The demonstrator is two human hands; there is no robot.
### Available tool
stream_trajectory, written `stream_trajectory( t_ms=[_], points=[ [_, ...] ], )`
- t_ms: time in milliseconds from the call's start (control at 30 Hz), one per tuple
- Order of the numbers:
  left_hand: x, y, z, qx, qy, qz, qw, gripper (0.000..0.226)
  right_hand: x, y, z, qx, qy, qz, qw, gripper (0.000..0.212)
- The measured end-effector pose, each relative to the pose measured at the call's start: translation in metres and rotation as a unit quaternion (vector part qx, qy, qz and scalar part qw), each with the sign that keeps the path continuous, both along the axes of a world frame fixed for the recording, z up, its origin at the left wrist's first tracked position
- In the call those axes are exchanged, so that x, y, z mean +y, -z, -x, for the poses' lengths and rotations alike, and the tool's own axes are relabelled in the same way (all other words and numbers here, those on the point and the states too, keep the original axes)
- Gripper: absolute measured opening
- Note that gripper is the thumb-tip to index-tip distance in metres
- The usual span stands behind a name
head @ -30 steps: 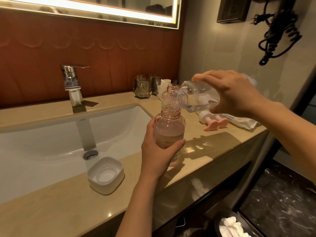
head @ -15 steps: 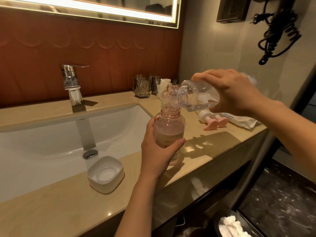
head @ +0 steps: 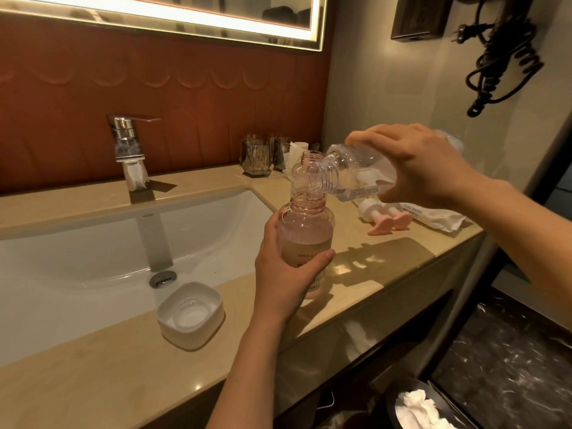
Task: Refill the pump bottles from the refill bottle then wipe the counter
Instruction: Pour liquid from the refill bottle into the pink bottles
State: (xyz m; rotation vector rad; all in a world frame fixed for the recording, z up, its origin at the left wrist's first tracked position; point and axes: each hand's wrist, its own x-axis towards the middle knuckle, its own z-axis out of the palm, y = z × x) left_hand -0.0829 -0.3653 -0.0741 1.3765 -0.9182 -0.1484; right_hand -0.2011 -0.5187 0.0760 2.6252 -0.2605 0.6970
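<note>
Pose unchanged: right grip (head: 424,168) still holds tilted refill bottle (head: 349,178) over pump bottle (head: 305,230) clasped in left grip (head: 284,283).

We have the sink (head: 77,243) set into the left of the counter (head: 93,376), faucet (head: 127,150) behind it on the back ledge, mirror (head: 185,13) above. Soap dish (head: 190,315) on the front strip, at the sink's front edge. Right of the dish our left hand (head: 281,283) holds a pump bottle (head: 306,233) upright near the counter's front; second pump bottle (head: 301,171) directly behind it. Our right hand (head: 424,165) holds the refill bottle (head: 349,174) tilted from the right, its mouth over the front bottle's neck. Glasses (head: 257,156) at the back, left of the rear bottle. Pump heads (head: 387,218) lie right of the bottles, wipes pack (head: 433,216) just beyond. Bin (head: 424,410) on the floor, lower right.
</note>
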Motion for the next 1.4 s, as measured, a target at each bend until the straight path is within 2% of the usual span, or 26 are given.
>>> stream_trajectory(
  t_ms=[1400],
  points=[
    [0.0009,-0.0012,0.0016,0.008,0.002,0.004,1.0,0.081,0.0032,-0.001,0.0017,-0.002,-0.007,0.005,1.0,0.091]
  ],
)
